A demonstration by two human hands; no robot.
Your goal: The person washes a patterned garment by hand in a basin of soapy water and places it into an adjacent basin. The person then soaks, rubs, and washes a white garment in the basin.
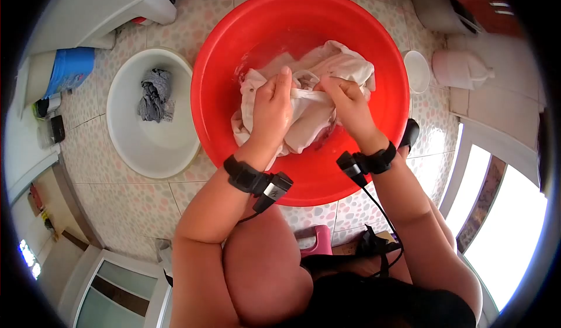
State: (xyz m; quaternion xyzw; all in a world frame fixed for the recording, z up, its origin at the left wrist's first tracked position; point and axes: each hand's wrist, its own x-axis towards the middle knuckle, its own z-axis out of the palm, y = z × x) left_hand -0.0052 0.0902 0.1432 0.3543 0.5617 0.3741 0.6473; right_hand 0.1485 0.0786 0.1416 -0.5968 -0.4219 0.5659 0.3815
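Note:
A large red basin stands in front of me with some water in it. In it lies a bunched, wet white garment, partly raised between my hands. My left hand is closed on the cloth, thumb pointing up. Opposite it, my right hand pinches the same garment, and a strip of fabric is stretched between the two. What kind of garment it is, I cannot tell. Both wrists carry black straps with small devices and cables.
Left of the red basin is a white basin holding a crumpled grey garment. A white bucket and a pinkish-white jug stand at the right. A blue container is at far left, and a pink stool is below me.

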